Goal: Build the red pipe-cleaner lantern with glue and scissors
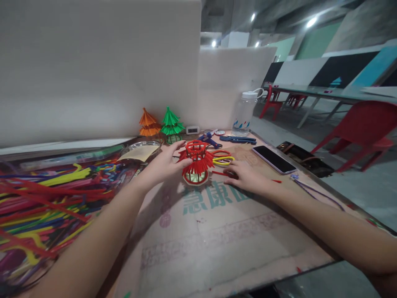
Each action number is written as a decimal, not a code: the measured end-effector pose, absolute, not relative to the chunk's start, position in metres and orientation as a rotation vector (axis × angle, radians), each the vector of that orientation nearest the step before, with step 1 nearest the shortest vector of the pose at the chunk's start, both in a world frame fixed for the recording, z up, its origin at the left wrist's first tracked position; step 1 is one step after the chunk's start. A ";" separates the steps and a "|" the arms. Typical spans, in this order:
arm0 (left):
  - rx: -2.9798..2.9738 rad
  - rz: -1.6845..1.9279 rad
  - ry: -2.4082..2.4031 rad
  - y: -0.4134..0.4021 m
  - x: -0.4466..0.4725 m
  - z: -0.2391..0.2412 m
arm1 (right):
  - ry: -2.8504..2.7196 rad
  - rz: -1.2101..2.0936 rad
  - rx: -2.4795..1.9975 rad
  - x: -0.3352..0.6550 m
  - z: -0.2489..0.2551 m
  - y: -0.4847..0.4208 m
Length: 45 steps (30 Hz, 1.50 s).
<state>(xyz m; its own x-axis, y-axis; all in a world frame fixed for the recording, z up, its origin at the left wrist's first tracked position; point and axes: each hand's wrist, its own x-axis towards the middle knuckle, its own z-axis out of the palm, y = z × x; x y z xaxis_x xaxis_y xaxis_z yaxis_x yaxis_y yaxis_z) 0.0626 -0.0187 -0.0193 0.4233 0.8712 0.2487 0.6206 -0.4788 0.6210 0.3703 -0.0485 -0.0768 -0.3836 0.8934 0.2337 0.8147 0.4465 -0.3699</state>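
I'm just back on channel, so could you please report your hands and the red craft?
Left hand open, thumb at red craft; right hand over red strip, grip unclear; craft upright on cardboard; phone lying beyond right hand.

Red tiered model (197,164) looks matt and fuzzy; green (171,122) and orange models (149,123) look matt too. Surface (217,252) has matt printed cardboard look. Bottle (240,116) is clear smooth plastic, phone screen (274,159) glossy, red chair (362,124) smooth plastic.

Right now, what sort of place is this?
Likely a craft room or workshop: a heap of colorful craft strips, a tiered red model by the left hand, and a red chair near a long table beyond.
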 end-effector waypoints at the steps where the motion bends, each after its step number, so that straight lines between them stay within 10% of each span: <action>1: 2.224 0.796 1.239 -0.019 0.065 -0.021 | -2.346 0.217 -1.460 0.368 -0.082 -0.048; 45: 2.485 0.968 1.153 -0.047 0.057 0.046 | -2.181 -0.262 -0.836 0.285 0.032 -0.061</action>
<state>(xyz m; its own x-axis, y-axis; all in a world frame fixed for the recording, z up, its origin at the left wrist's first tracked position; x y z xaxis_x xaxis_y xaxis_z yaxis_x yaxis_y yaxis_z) 0.0567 -0.0475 0.0462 0.4706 0.7474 0.4690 0.5911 -0.6616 0.4613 0.2847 -0.0612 0.0316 -0.4878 0.4829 0.7272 0.6414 0.7633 -0.0767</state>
